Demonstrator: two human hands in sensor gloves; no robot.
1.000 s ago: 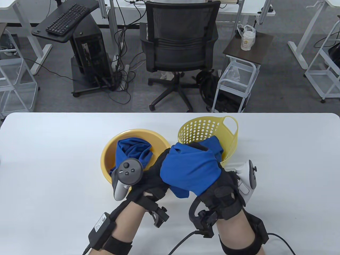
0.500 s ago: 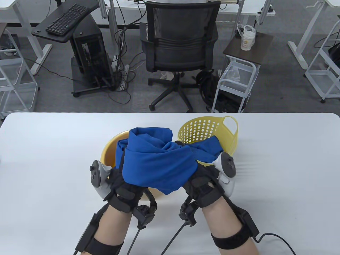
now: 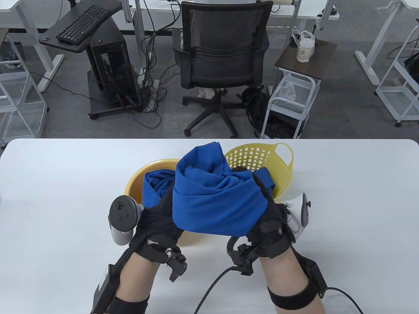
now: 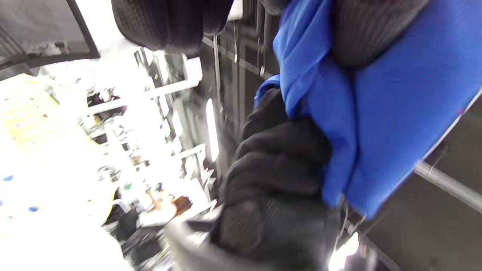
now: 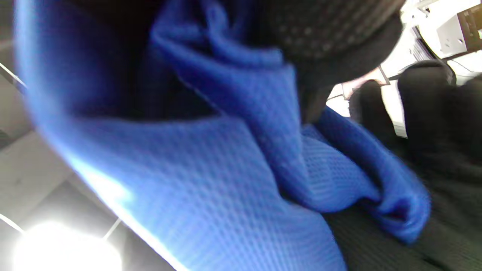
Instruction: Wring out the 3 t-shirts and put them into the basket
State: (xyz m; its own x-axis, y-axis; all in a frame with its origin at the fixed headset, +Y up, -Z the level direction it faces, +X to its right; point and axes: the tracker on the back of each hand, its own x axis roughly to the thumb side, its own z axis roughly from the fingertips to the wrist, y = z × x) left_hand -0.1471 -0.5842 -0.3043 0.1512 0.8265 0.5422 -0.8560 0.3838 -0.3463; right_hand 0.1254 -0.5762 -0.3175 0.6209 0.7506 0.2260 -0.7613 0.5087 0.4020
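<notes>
Both hands clamped on one bundled blue t-shirt [image 3: 216,199], held up off the table [image 3: 49,196]. Left hand [image 3: 157,219] curled round the bundle's left end, right hand [image 3: 271,229] curled round its right end, fingers wrapped fully, nothing slack in either fist. Confirmed close up: left wrist view shows dark gloved fingers [image 4: 275,169] bunched tight against folds of the blue t-shirt [image 4: 395,113]; right wrist view filled with the twisted blue t-shirt [image 5: 188,169], waffle weave plain, a rope-like ridge running across it.

Between the two grips, a thick twisted roll, sagging slightly below the fists and bulging above them, one loose flap standing up beyond the knuckles.

Judged soft and limp, heavier than dry cloth if soaked, likely slick where wet; no stiffness to lean on, so best taken at the two ends of the roll, fists well apart, cloth gathered thick in each palm to stop slipping while twisting opposite ways.

Just beyond the left grip, a yellow basin [image 3: 137,183] with another blue t-shirt [image 3: 157,186] lying in it. Just beyond the right grip, the yellow perforated basket [image 3: 278,160], with blue cloth at its near rim; whether that belongs to the held bundle cannot be told.
</notes>
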